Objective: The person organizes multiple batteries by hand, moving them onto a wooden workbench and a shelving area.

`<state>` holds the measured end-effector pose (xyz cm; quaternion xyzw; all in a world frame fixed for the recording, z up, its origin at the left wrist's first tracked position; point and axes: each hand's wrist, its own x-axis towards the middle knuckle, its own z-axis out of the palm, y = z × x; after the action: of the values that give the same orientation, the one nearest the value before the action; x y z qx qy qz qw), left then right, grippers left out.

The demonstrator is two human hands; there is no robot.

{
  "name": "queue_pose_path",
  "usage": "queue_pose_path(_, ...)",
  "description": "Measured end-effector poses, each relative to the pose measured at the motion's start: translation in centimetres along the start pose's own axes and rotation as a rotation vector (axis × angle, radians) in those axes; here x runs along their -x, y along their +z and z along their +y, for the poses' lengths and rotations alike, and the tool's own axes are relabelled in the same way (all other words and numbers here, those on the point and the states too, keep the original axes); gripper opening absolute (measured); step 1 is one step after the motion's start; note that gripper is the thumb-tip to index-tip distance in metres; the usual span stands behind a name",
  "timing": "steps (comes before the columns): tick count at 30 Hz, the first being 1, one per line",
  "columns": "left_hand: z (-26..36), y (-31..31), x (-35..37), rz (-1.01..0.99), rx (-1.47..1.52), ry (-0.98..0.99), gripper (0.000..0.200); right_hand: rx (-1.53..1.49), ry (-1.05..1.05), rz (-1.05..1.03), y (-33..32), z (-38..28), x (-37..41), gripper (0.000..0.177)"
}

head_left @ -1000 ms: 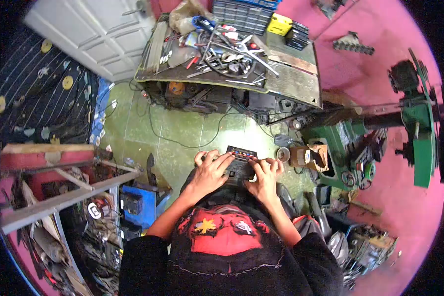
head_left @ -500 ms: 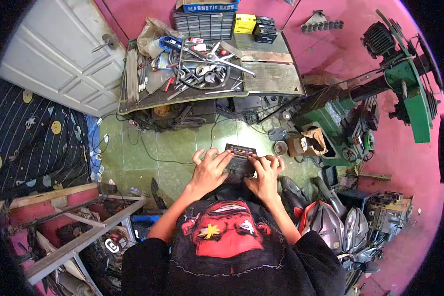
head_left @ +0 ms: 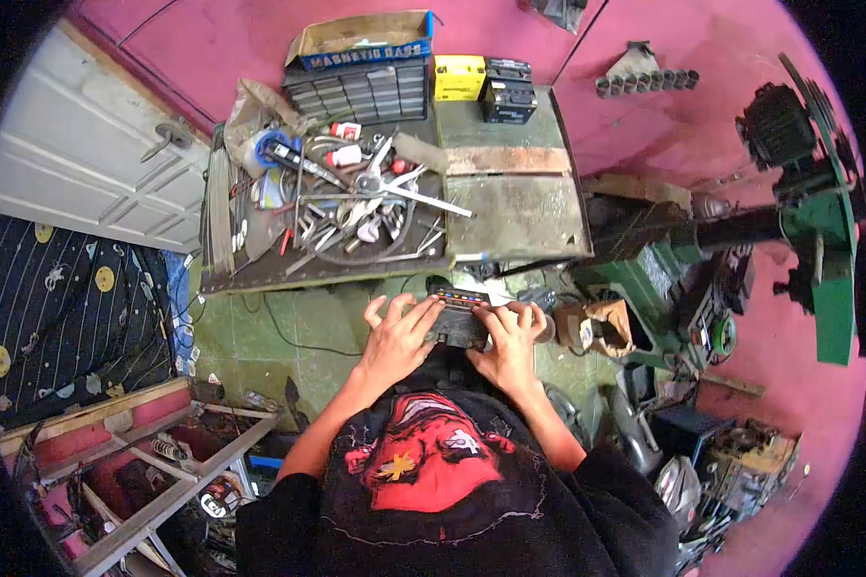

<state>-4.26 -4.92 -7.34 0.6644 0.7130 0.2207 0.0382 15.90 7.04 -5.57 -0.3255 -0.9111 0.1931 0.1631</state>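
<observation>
Gripping a small black box-shaped battery with a strip of coloured caps (head_left: 460,315) from both sides, the left hand (head_left: 397,335) and right hand (head_left: 510,338) curl their fingers over its top. It sits between the hands, long axis left to right, both equally near. Half a second ago it hung over green tiled floor (head_left: 289,327); now it meets the near edge of the cluttered metal bench (head_left: 515,216), with the hold unchanged.

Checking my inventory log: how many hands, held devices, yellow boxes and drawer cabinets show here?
Hands: 2 (left hand, right hand)
Held black device: 1
Yellow box: 1
Drawer cabinet: 1
Total: 5
</observation>
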Motion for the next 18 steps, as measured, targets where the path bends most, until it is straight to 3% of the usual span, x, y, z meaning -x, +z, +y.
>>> queue_pose_path(8, -2.3, 2.4, -16.0, 0.010, 0.001, -0.053, 0.073, 0.038, -0.115, -0.006, -2.4, 10.5, -14.3, 0.073)
queue_pose_path(18, -7.8, 6.0, -27.9, -0.024, -0.117, -0.135, 0.072, -0.018, -0.086, 0.019, 0.5, 17.0, -26.7, 0.076)
